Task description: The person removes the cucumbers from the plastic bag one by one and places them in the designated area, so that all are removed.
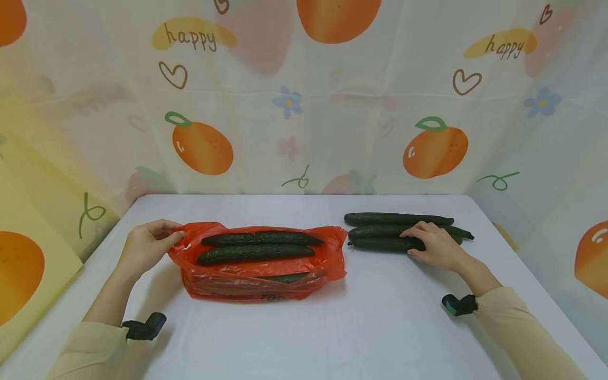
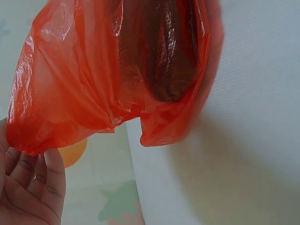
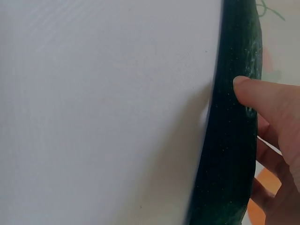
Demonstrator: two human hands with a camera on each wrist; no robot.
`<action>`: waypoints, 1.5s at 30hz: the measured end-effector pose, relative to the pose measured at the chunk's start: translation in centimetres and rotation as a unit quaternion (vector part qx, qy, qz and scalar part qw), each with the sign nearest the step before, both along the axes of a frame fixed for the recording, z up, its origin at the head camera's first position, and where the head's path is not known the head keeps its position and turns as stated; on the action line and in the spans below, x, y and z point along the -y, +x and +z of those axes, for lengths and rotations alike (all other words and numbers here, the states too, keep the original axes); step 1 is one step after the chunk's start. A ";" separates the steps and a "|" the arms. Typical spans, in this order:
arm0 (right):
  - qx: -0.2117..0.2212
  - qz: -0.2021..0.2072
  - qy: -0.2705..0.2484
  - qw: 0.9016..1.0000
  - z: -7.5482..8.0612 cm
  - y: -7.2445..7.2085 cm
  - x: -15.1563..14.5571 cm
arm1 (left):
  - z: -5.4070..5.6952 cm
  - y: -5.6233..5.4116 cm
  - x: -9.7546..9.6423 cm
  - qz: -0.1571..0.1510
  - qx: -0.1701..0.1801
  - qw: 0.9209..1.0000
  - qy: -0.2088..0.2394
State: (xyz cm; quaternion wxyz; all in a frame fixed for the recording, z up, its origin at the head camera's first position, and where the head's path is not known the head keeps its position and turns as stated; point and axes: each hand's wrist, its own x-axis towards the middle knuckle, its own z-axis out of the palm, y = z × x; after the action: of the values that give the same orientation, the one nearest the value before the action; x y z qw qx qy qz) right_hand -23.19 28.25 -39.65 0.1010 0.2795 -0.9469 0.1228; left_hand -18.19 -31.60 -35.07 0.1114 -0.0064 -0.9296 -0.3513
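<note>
A red plastic bag point(image 1: 218, 282) lies on its side on the table, dark green cucumbers point(image 1: 256, 254) showing through its wide mouth. Between thumb and fingers, my left hand point(image 1: 148, 244) pinches the bag's left edge; in the left wrist view the fingers point(image 2: 55, 173) hold the raised film. To the right, three cucumbers lie side by side. My right hand point(image 1: 434, 245) grips the nearest cucumber point(image 1: 380, 244), its thumb on the near side and its fingers over the back. Behind are a middle cucumber point(image 1: 372, 231) and a far cucumber point(image 1: 394, 218).
The table point(image 1: 304, 338) has a white cover. A fruit-printed curtain point(image 1: 313, 153) hangs along its back edge and both sides. Dark cameras are strapped to the wrists, the left camera point(image 1: 144, 326) and the right camera point(image 1: 459, 305).
</note>
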 end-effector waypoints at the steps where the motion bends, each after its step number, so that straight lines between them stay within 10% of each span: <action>1: 0.001 -0.001 -0.001 1.000 0.0 0.0 0.0 | 0.0 0.0 0.0 0.000 0.001 1.000 0.001; 14: 0.003 0.008 -0.028 1.000 0.3 -0.5 0.9 | 0.2 0.0 0.0 0.003 0.003 1.000 -0.003; 45: -0.074 0.120 -0.182 0.973 7.3 1.5 10.0 | 0.1 0.2 -0.1 0.000 0.008 1.000 0.011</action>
State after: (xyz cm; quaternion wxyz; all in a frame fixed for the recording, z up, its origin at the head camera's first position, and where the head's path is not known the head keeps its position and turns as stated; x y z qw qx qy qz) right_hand -21.66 18.20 -32.33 0.2047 0.3760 -0.8582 0.2833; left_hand -18.03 -31.50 -34.95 0.1041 -0.0022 -0.9265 -0.3616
